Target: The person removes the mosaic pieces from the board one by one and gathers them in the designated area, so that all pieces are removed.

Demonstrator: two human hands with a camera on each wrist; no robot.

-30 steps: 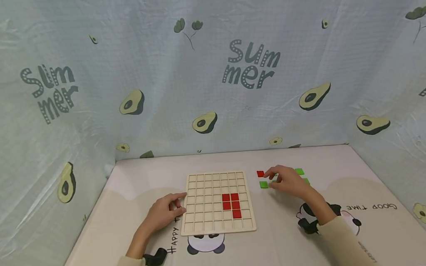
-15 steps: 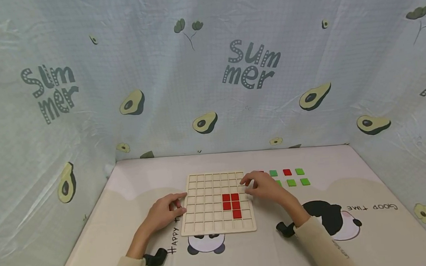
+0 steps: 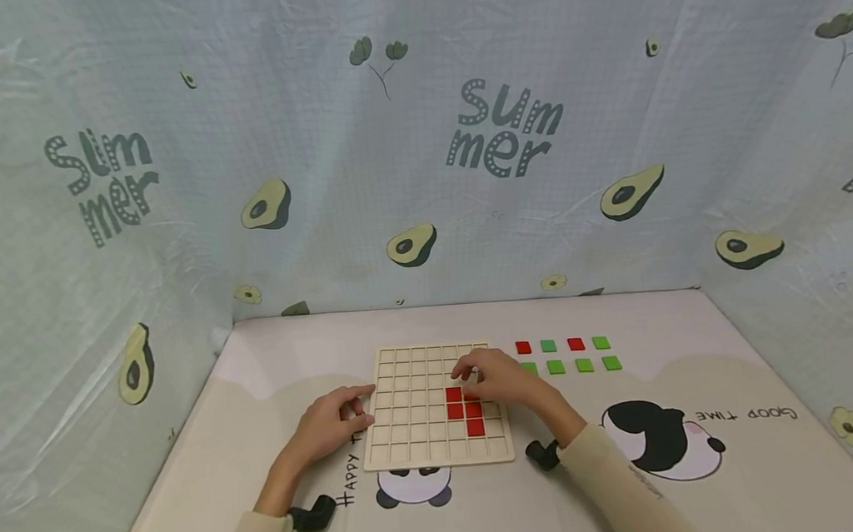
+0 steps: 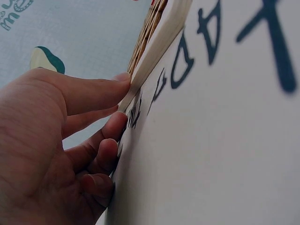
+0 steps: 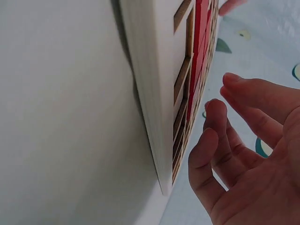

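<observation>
A pale wooden grid board (image 3: 407,401) lies on the table. Several red square tiles (image 3: 475,427) fill cells in its right half. At the board's left edge rests my left hand (image 3: 326,424), index finger and thumb touching the rim; the left wrist view shows the thumb tip on the wooden edge (image 4: 161,42). My right hand (image 3: 503,377) hovers above the board's right side, over the top red tiles, fingers bent. In the right wrist view, the fingers (image 5: 215,117) stand apart from the board, and whether a tile is between them cannot be made out.
Two rows of loose tiles lie right of the board: red (image 3: 523,348), teal (image 3: 549,346) and several green ones (image 3: 584,365). The tabletop has a printed panda (image 3: 665,435). A patterned curtain (image 3: 333,223) stands behind and at both sides.
My right hand has moved left from the loose tiles to over the board, uncovering those tiles. The left hand stays at the board's edge.
</observation>
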